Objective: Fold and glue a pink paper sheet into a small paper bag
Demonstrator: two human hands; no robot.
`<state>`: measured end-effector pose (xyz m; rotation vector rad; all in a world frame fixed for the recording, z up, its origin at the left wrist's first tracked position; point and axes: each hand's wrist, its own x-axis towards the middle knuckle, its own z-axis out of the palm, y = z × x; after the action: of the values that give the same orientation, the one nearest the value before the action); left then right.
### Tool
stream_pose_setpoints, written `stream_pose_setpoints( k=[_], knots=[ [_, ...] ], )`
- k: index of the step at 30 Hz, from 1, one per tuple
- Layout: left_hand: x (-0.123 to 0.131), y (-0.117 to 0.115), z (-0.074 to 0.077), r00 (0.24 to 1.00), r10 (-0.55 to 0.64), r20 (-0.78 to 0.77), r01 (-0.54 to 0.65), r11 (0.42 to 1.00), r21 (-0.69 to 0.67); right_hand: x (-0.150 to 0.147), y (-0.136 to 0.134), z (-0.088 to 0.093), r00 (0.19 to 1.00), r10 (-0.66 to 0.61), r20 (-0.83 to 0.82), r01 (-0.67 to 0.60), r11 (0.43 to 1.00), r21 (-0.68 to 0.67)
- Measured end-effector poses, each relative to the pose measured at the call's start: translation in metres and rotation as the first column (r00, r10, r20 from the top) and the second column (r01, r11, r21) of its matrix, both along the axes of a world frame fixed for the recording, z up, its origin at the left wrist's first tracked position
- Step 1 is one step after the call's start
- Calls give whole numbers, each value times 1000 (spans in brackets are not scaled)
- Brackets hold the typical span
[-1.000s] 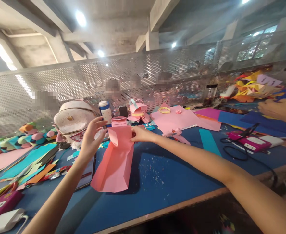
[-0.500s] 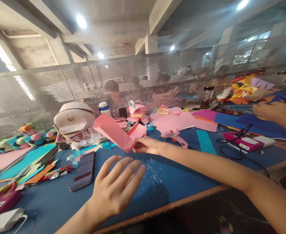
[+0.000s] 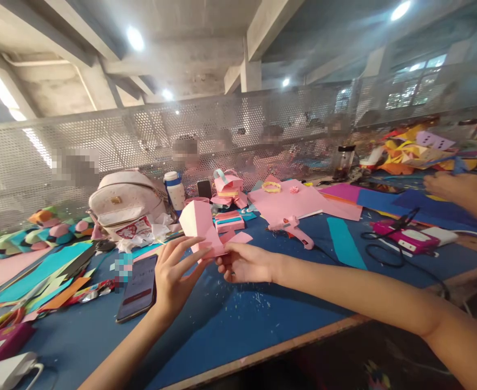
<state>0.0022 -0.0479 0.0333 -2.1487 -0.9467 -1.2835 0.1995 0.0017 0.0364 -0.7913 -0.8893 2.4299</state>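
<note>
A folded piece of pink paper (image 3: 201, 225) stands up over the table's middle, creased lengthwise, with a flap spreading to the right. My right hand (image 3: 246, 262) pinches its lower edge between thumb and fingers. On the same piece, my left hand (image 3: 179, 271) has its fingers across the lower left side, thumb underneath. Just left of that hand lies a phone (image 3: 136, 292). Behind the paper are a small pink and blue paper box (image 3: 229, 221) and a larger pink paper piece with a handle (image 3: 228, 187). A pink glue gun (image 3: 293, 230) rests to the right.
A white backpack (image 3: 128, 200) and a bottle (image 3: 175, 192) stand by the perforated metal screen (image 3: 141, 141). Coloured sheets (image 3: 47, 268) lie left. Pink sheets (image 3: 295, 200), a blue-green strip (image 3: 346, 244) and a magenta power strip (image 3: 404, 237) lie right. A co-worker's hand (image 3: 453, 184) is far right.
My left hand has moved up and away from the camera, from spread in the air onto the pink paper. The paper has turned more upright in my right hand.
</note>
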Motion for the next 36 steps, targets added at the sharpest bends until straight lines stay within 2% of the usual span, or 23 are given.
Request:
stream_pose_setpoints(
  k=[4, 7, 9, 12, 16, 21, 23, 29, 33, 36],
  knots=[
    [0, 0, -8, 1000, -13, 25, 16, 996, -86, -1, -1, -5, 1000, 15, 14, -15, 1000, 10],
    [0, -1, -13, 990, 3, 142, 23, 983, -181, 0, 1, -12, 999, 7, 39, -9, 999, 51],
    [-3, 3, -17, 960, -9, 281, 84, 964, -254, 2, 3, -17, 998, -5, 63, -1, 996, 89],
    [-14, 18, -27, 901, -74, 427, 238, 907, -346, 7, 8, -22, 995, 16, 97, -29, 990, 139],
    [-29, 36, -38, 890, -134, 436, 348, 817, -459, 12, 11, -24, 989, 93, 111, -112, 978, 178],
    [-29, 35, -42, 910, -157, 383, 355, 771, -529, 12, 11, -33, 979, 174, 103, -191, 963, 188],
    [-26, 33, -43, 924, -152, 352, 331, 780, -531, 13, 11, -38, 976, 196, 97, -211, 961, 177],
    [-21, 35, -46, 938, -132, 319, 268, 861, -432, 13, 13, -43, 978, 203, 57, -208, 973, 102],
    [-16, 29, -40, 948, -79, 310, 201, 902, -383, 10, 14, -41, 989, 147, 7, -147, 988, 38],
    [-13, 22, -34, 941, -72, 332, 196, 913, -358, 9, 14, -40, 996, 88, -27, -88, 996, -5]
  ],
)
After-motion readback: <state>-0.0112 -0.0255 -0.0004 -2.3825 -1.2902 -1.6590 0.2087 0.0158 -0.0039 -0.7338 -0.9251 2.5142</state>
